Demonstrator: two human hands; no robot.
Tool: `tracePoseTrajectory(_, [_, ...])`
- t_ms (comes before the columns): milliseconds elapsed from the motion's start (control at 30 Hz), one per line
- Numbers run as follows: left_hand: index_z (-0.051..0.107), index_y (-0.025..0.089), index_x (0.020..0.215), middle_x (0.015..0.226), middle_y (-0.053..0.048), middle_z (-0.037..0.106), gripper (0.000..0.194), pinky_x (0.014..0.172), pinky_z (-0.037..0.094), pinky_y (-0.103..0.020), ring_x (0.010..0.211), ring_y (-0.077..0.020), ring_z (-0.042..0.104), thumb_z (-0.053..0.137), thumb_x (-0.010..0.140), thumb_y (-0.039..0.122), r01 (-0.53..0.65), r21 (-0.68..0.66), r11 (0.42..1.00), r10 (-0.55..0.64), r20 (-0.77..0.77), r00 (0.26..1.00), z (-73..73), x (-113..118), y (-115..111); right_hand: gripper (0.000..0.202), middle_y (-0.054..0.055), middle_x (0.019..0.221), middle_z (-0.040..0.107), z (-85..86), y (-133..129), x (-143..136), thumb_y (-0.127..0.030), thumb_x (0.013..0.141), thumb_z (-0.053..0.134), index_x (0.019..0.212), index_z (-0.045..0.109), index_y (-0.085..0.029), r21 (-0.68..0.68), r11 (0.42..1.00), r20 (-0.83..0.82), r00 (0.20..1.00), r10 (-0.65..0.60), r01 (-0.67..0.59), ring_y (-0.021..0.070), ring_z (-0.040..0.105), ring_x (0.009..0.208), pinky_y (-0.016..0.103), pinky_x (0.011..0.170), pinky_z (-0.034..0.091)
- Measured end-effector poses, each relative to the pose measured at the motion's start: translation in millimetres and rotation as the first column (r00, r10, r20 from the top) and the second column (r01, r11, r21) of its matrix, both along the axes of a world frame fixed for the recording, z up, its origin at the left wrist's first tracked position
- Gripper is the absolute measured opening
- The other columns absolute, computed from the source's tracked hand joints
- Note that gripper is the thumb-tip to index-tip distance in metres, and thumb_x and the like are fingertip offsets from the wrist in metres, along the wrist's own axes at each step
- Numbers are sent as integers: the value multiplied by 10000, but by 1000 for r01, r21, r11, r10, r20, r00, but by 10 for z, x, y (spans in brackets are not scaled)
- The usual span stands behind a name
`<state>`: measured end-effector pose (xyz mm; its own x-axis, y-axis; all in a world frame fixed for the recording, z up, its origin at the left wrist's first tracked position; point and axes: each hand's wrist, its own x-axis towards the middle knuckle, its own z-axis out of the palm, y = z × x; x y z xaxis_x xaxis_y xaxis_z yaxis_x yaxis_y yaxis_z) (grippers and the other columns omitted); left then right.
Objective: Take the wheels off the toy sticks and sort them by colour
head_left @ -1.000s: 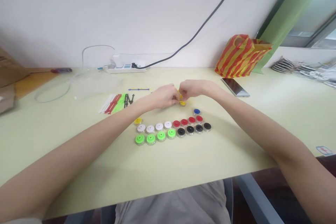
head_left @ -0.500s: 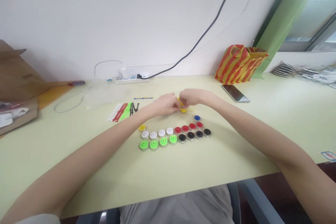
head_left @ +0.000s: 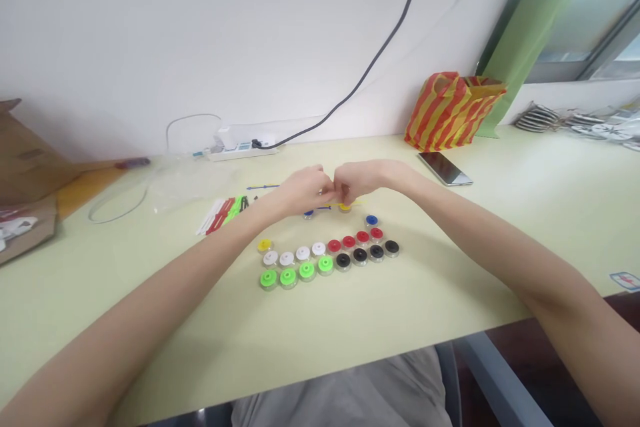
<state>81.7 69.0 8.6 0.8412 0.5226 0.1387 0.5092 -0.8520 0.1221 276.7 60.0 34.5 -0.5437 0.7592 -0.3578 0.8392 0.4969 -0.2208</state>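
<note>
My left hand [head_left: 309, 188] and my right hand [head_left: 357, 179] meet above the table, fingers pinched together and touching. What lies between the fingertips is hidden. Just under my right fingers sits a round yellow-topped piece [head_left: 345, 208], with a thin yellow stick beside it. Below my left hand a blue-topped piece [head_left: 309, 214] and part of a blue stick [head_left: 325, 207] show. Closer to me stand rows of round pieces with clear bases: white [head_left: 303, 253], red [head_left: 349, 241], green [head_left: 307, 271] and black [head_left: 360, 255]. A yellow one [head_left: 265, 245] and a blue one [head_left: 371, 220] flank them.
Bundled white, red, green and black sticks [head_left: 219, 215] lie left of my left hand, a blue stick [head_left: 263, 187] behind. A power strip [head_left: 243, 152] sits by the wall. To the right are a phone [head_left: 446, 168] and a striped bag [head_left: 440, 113]; a cardboard box [head_left: 30, 160] stands left.
My hands have come together, hiding the yellow piece that showed between their fingers. A blue-topped piece and a blue stick now show below my left hand. The whole view has shifted slightly.
</note>
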Motion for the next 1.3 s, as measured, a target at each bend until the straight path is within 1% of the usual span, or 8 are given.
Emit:
tracePoseTrajectory(200, [808,190,882,834,-67,754,292,775,450,-347,901,-237,617,577,960,351,-72,70,995,50,270,961,392,-276,57,231,95,1099,777,115,-56,12,-230,882,732,1094,795,-166,133,991,-38,999,16,-11,202,685,856,284,692,445])
tracePoseTrajectory(333, [791,202,857,815,-55,732,296,769,457,-343,844,-226,633,589,953,396,-189,94,978,148,328,933,482,-605,-42,325,111,1186,753,158,-68,43,-232,917,700,1236,742,-189,271,962,-78,997,-18,39,219,686,939,291,714,455])
tracePoseTrajectory(533, [766,230,970,937,-50,767,307,805,488,-353,907,-231,664,512,1010,399,-286,83,955,240,353,904,193,-1111,-336,276,126,1208,743,83,-9,34,-187,955,622,1200,749,-176,304,952,-65,998,-16,35,237,679,974,309,725,450])
tracePoseTrajectory(700, [761,230,1075,1011,-83,771,347,881,502,-398,965,-263,677,452,1044,386,-279,152,948,222,310,924,-114,-1228,-414,306,132,1242,725,17,-2,20,-215,967,641,1259,720,-169,260,966,-62,998,27,-10,245,671,1034,312,781,459])
tracePoseTrajectory(867, [755,214,1131,1057,-114,774,412,905,494,-444,1026,-304,683,379,1054,363,-291,268,919,243,200,949,-164,-1338,-353,306,146,1300,700,-6,37,96,-195,978,622,1273,700,-176,305,952,-49,998,28,-11,273,651,1145,329,846,459])
tracePoseTrajectory(1033, [734,194,1228,1159,-146,759,447,961,484,-500,1136,-357,663,355,1006,275,-435,350,830,403,164,900,-152,-1688,-102,299,146,1308,705,-46,99,192,-213,994,594,1271,700,-178,328,944,-31,999,-16,25,274,664,1120,336,850,464])
tracePoseTrajectory(1233, [621,126,1427,1432,-218,643,547,1055,463,-558,1279,-422,603,388,957,279,-703,316,637,682,194,705,-322,-2312,232,309,142,1319,723,-74,150,271,-202,994,587,1279,702,-170,292,952,-22,996,-89,91,270,681,1126,328,846,484])
tracePoseTrajectory(1300, [558,133,1498,1539,-222,574,601,1099,434,-576,1355,-436,566,434,931,287,-742,255,620,732,152,664,-403,-2481,299,305,137,1306,734,-65,156,283,-198,988,592,1267,712,-174,285,952,-29,994,-106,110,265,691,1107,322,836,488])
